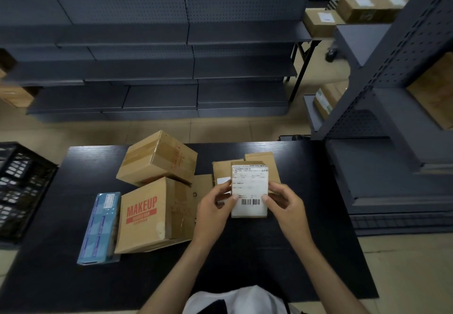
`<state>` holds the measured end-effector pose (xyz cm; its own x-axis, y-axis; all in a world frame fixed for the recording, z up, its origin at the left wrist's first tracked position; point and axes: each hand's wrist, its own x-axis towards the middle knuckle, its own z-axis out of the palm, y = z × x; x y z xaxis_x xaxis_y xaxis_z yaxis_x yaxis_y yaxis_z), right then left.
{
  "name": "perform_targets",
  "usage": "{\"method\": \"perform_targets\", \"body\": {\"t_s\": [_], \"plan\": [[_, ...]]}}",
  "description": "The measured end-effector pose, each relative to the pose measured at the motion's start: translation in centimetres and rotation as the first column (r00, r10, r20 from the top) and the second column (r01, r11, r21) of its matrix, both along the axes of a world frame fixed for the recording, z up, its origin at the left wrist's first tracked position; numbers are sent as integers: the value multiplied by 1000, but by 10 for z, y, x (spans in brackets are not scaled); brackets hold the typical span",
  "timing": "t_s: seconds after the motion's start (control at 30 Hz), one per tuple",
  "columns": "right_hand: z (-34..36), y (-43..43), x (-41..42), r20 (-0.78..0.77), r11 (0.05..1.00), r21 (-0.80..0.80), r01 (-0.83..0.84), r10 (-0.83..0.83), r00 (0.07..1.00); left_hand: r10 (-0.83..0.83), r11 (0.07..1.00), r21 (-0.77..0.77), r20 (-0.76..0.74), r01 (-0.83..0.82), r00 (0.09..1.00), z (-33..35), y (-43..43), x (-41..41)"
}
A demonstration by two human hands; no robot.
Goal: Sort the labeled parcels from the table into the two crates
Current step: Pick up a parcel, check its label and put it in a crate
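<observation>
Plainly, the only legible word is "MAKEUP", printed in red capitals on the big brown cardboard box (147,215) left of centre on the black table (306,215); the red band under it carries lettering too blurred to read. Both hands hold up a small flat parcel faced with a white shipping label (249,191) above the table's middle. The label shows a black barcode near its lower edge and rows of fine print too small to make out. The left hand (215,212) pinches the parcel's left edge with its thumb on the label, and the right hand (285,207) grips the right edge the same way.

Behind the held parcel lie flat brown cardboard parcels (267,160), partly hidden by it; one bears a white sticker. A taped plain cardboard box (157,158) sits tilted, leaning on the top of the MAKEUP box. A long blue printed package (100,228) lies just beside that box on its left, its text illegible. A black slatted plastic crate (22,186) stands off the table's left end. Dark grey metal shelving (171,44) fills the background, and a second grey rack (392,68) on the right holds labelled cardboard cartons.
</observation>
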<state>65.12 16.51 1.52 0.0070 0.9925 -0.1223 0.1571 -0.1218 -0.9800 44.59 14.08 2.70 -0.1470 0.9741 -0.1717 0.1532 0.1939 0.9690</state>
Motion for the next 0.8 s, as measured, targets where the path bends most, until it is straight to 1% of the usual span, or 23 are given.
{"method": "perform_targets", "body": {"t_s": [0.13, 0.37, 0.57, 0.7, 0.8], "plan": [[-3, 2, -3, 11, 1000, -27, -4, 4, 1000, 78, 996, -47, 71, -75, 994, 1, 3, 2], [-6, 3, -2, 47, 998, -65, -21, 25, 999, 124, 989, -90, 41, -120, 991, -7, 5, 1], [-5, 4, -3, 67, 996, -82, -29, 34, 997, 100, 991, -96, 26, -97, 995, -5, 5, 0], [-5, 4, -2, 74, 999, -52, -11, 15, 997, 58, 995, -86, 68, -52, 996, -4, 6, -1], [-6, 3, 1, 65, 999, -38, 1, 2, 998, 49, 997, -71, 69, -44, 996, -4, 5, -1]]}}
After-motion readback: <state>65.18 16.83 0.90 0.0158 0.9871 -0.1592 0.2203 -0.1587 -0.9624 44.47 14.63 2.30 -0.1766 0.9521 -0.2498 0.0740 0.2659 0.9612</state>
